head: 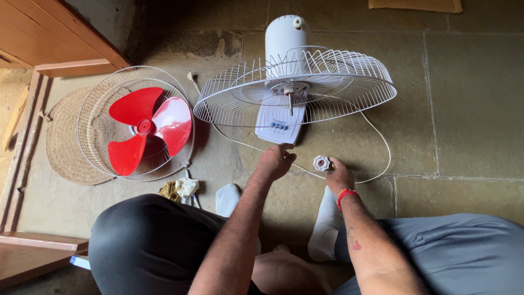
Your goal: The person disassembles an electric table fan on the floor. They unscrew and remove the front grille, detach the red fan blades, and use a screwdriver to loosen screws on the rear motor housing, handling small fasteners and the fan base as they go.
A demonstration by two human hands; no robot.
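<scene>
Head view, looking straight down at a stone-slab floor (469,109); the person sits with knees spread at the bottom of the frame.

Key relation: the small white ribbed plastic nut (321,163) lies at centre-right of the frame, touching the fingertips of the right hand (339,176), which comes at it from the lower right. The right hand is nearer by far. Its fingers are curled around the nut's lower right edge; whether they pinch it or only rest against it I cannot tell. The nut is roughly round, so it shows no long axis.

The left hand (275,161) sits just left of the nut, apart from it. Fingers are bent loosely, tips pointing to the upper frame and close to the lower edge of the white fan base with blue buttons (279,123); contact not clear. It holds nothing that I can see.

Above both hands, the white wire rear guard (349,82) is on the fan, with a bare motor shaft (290,101) standing at its centre. The shaft is above and left of the nut, closer to the left hand.

A thin white power cord (382,147) loops across the floor and passes under the nut area.

Left of frame: red three-blade plastic fan blade (144,128) lying in the detached wire front guard (93,109), well apart from both hands.
</scene>
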